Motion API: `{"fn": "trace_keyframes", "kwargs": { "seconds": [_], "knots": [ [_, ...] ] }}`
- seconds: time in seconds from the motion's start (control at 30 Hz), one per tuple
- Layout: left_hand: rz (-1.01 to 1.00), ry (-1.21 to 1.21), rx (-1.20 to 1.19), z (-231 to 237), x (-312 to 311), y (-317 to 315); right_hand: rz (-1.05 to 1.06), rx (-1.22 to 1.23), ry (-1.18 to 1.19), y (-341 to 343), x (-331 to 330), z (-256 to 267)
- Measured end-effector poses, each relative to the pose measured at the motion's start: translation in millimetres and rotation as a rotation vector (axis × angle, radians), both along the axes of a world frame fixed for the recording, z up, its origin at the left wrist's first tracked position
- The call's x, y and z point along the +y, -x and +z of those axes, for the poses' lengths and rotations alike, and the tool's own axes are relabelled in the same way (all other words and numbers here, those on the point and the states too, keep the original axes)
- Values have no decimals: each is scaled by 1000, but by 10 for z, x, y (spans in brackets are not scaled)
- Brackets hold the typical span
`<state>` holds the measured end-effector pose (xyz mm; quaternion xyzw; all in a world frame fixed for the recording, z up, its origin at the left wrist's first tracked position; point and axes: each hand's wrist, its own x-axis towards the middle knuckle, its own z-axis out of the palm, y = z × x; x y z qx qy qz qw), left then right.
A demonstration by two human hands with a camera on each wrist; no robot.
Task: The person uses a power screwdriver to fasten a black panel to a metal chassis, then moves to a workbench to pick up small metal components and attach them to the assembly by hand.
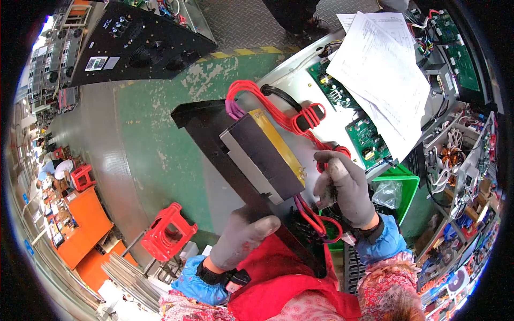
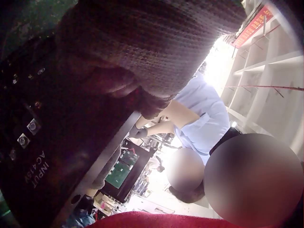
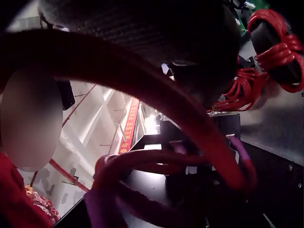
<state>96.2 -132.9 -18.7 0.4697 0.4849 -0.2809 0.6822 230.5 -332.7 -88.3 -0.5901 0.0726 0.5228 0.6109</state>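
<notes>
1. The open white case is the biggest thing here. It is at the top right, with green boards inside.
2. Next is the long black panel. It slants in front of the person, and its near end is by the red apron. "INPUT AC 415V" is written on its outer side.
3. A red stool stands on the green floor, left of the panel.
4. White papers lie on top of the case and hide part of it.
5. A box with a gold side, a black side and a silver strip sits on the panel.
6. Both hands wear gray gloves. The left hand grips the panel's near edge, with its thumb on the inner side. The right hand has bent fingers, close to the box's near end; one cannot tell if it holds anything.
7. Thin red wires with purple ends come from the box's far end. More red and purple wires loop out near the right hand.
</notes>
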Motion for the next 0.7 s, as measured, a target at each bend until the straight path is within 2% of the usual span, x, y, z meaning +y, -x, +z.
{"fn": "trace_keyframes", "kwargs": {
  "seconds": [0.03,0.1,0.17,0.27,0.33,0.4,0.47,0.5,0.6,0.7],
  "knots": [
    [24,8,-4,0,-9,-3,-9,-40,-12,21,-6,-20],
    [49,14,-12,-12,-23,18,-109,-271,14,173,53,-248],
    [50,12,-25,-52,-21,43,-132,-358,4,195,58,-293],
    [29,27,64,17,8,-16,-43,-206,-42,61,5,-114],
    [28,-21,-10,1,-22,-13,17,-24,-34,-75,-57,-60],
    [6,-46,-39,-7,-36,8,13,-150,-20,17,-50,-221],
    [-39,-53,-38,-21,-10,-2,-26,-14,-109,11,-10,-117],
    [-30,-62,-54,-22,-23,-10,44,30,-109,-66,-60,-76],
    [-9,-93,-92,-36,-52,-5,35,143,-64,-88,-73,-107],
    [-12,-105,-96,-77,-51,42,276,-697,-157,-76,-16,-288]
  ]
}}
